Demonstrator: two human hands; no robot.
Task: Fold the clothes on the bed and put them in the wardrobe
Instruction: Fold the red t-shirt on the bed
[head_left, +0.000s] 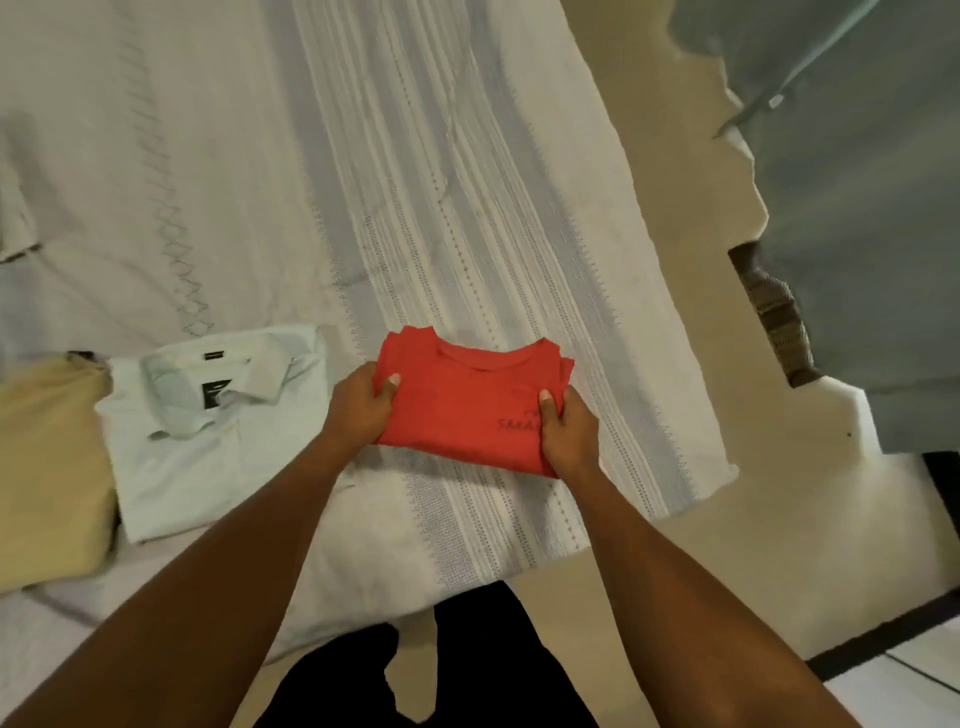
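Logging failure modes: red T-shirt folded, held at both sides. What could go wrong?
1. The left grip and right grip hold only the red T-shirt by its side edges; lifted, the middle may sag and the fold open.
2. The folded white shirt lies beside the left grip; a sideways swing could ruffle it.

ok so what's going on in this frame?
A person is working on a folded red T-shirt that lies on the striped bed cover. The left hand grips its left edge and the right hand grips its right edge, thumbs on top. To the left, a folded white collared shirt lies beside a tan garment. All three are on the bed, none put away yet.
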